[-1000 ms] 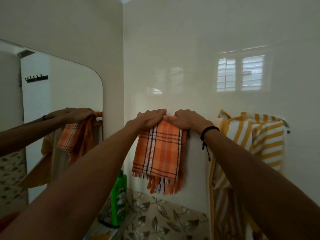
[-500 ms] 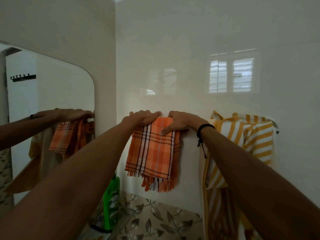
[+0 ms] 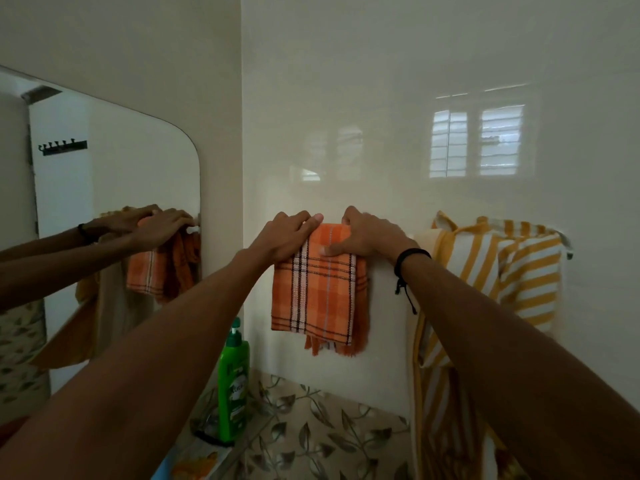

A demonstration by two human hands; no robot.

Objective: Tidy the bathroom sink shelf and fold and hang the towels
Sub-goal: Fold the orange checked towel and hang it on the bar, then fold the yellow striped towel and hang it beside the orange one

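A folded orange plaid towel point(image 3: 317, 292) hangs over the wall towel rail point(image 3: 568, 245), its fringe at the bottom. My left hand point(image 3: 287, 237) lies over the towel's top left edge, fingers curled on the fold. My right hand point(image 3: 367, 235) presses the top right part, thumb flat on the cloth front. A black cord band circles that wrist. To the right on the same rail hangs a yellow and white striped towel point(image 3: 498, 271), bunched and uneven. Most of the rail is hidden under cloth.
A green pump bottle point(image 3: 232, 386) stands on the glass shelf point(image 3: 204, 445) in the corner below left. A mirror point(image 3: 114, 188) on the left wall reflects my arms and the towels. Leaf-patterned tiles point(image 3: 311, 434) run along the lower wall.
My hands stayed on the orange towel's top and shifted slightly apart; the right thumb now lies flat on the cloth. The towel hangs straighter and squarer than one second ago.
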